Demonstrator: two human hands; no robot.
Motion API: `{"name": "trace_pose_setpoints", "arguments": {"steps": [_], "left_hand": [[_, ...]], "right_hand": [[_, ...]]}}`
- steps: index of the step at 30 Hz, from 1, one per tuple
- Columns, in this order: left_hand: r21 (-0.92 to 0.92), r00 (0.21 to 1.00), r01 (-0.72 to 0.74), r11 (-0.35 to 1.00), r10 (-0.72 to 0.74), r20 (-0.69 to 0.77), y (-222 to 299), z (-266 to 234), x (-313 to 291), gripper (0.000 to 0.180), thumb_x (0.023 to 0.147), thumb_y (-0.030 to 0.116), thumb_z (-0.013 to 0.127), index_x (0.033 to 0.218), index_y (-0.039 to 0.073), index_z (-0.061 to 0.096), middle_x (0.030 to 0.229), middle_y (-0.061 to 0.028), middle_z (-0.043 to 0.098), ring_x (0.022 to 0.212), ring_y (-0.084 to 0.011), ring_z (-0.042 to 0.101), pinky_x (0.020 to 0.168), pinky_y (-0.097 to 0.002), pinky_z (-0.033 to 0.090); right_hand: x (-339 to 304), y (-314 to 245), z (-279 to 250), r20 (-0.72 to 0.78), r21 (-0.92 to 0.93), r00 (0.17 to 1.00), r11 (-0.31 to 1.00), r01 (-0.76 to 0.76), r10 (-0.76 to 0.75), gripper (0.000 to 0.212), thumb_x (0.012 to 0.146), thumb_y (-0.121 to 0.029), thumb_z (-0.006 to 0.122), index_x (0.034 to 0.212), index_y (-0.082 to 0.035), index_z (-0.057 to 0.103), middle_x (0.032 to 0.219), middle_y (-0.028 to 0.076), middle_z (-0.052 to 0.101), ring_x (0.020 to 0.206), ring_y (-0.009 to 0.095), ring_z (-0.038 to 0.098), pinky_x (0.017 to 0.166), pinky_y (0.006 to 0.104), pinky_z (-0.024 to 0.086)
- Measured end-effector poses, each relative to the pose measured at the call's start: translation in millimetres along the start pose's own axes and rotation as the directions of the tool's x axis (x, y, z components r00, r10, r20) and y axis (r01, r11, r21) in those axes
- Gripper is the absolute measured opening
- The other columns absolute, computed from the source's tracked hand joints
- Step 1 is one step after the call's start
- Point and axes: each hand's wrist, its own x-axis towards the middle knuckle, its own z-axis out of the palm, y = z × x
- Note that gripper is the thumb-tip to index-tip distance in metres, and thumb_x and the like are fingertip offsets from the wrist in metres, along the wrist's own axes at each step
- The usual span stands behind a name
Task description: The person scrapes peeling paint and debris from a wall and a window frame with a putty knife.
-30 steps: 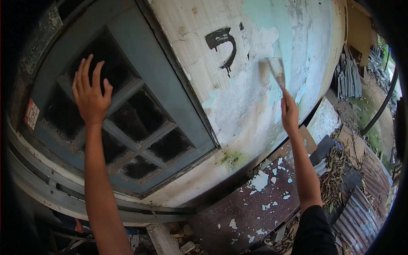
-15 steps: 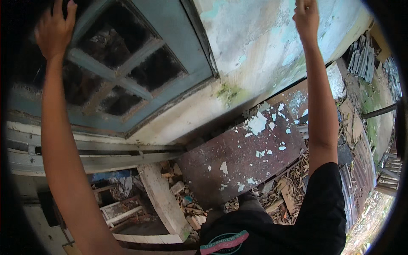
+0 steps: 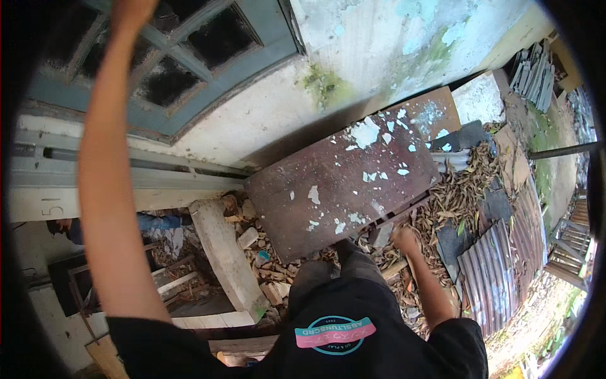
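Two arms are seen, one raised and one lowered. The left hand (image 3: 129,9) is lifted to the top edge of the view, against the grey-blue window frame (image 3: 208,76), and is cut off there, so whether it is clenched or released cannot be told. The right hand (image 3: 404,240) is held low beside the hip, above dry leaves and rubble; it looks loosely closed, and a pale thin streak just above it may be a tool, but the blur leaves that undecided. One rusty brown metal sheet (image 3: 341,183) is seen leaning at the foot of the wall, just ahead of the right hand, speckled with pale paint flakes. One whitish wooden beam (image 3: 224,252) lies slanted to its left. Two corrugated sheets (image 3: 499,265) are counted at the right. Four dark glass panes are made out in the window. The peeling white wall (image 3: 391,44) shows green stains.
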Motion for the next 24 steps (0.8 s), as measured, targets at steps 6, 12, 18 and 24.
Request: {"name": "trace_pose_setpoints", "arguments": {"steps": [6, 12, 18, 24], "left_hand": [[-0.549, 0.658, 0.635, 0.543, -0.008, 0.753, 275.7, 57.2, -326.3, 0.018, 0.093, 0.016, 0.051, 0.103, 0.005, 0.061, 0.096, -0.0151, 0.065, 0.09, -0.0262, 0.062, 0.083, -0.0378, 0.047], [-0.031, -0.297, 0.793, 0.609, 0.43, 0.852, 460.2, -43.0, -633.7, 0.047, 0.094, 0.039, 0.05, 0.107, -0.004, 0.063, 0.11, -0.021, 0.066, 0.099, -0.0334, 0.063, 0.088, -0.0435, 0.048], [0.565, -0.603, 0.796, 0.217, 0.357, 0.713, 546.6, -147.2, -749.6, 0.061, 0.094, 0.055, 0.049, 0.114, -0.001, 0.062, 0.117, -0.0167, 0.065, 0.094, -0.0318, 0.065, 0.081, -0.0445, 0.051], [0.219, -0.311, 0.947, 0.235, 0.497, 0.81, 563.7, -142.4, -777.0, 0.026, 0.085, 0.027, 0.058, 0.084, 0.004, 0.071, 0.079, -0.0106, 0.067, 0.079, -0.0198, 0.065, 0.071, -0.0354, 0.051]], "right_hand": [[-66.9, -12.9, 102.7, 0.265, 0.133, 0.963, 0.988, -0.082, 0.044, 0.066, 0.076, -0.062, 0.068, 0.098, 0.0, 0.069, 0.097, 0.025, 0.068, 0.096, 0.041, 0.065, 0.085, 0.0486, 0.051], [-86.8, -52.1, 138.1, 0.329, 0.061, 0.916, 0.973, 0.221, -0.229, 0.059, 0.073, -0.047, 0.077, 0.097, 0.006, 0.066, 0.09, 0.027, 0.067, 0.092, 0.042, 0.066, 0.079, 0.0478, 0.052], [-165.2, -64.1, 100.8, 0.395, 0.334, 0.77, 0.859, 0.389, -0.502, 0.036, 0.077, -0.027, 0.07, 0.093, 0.003, 0.059, 0.081, 0.02, 0.063, 0.075, 0.035, 0.061, 0.07, 0.043, 0.048], [-215.7, -81.0, 5.8, 0.163, 0.379, 0.927, 0.889, 0.256, -0.336, 0.023, 0.087, -0.021, 0.069, 0.092, -0.002, 0.058, 0.073, 0.005, 0.059, 0.068, 0.013, 0.054, 0.061, 0.033, 0.045]]}}
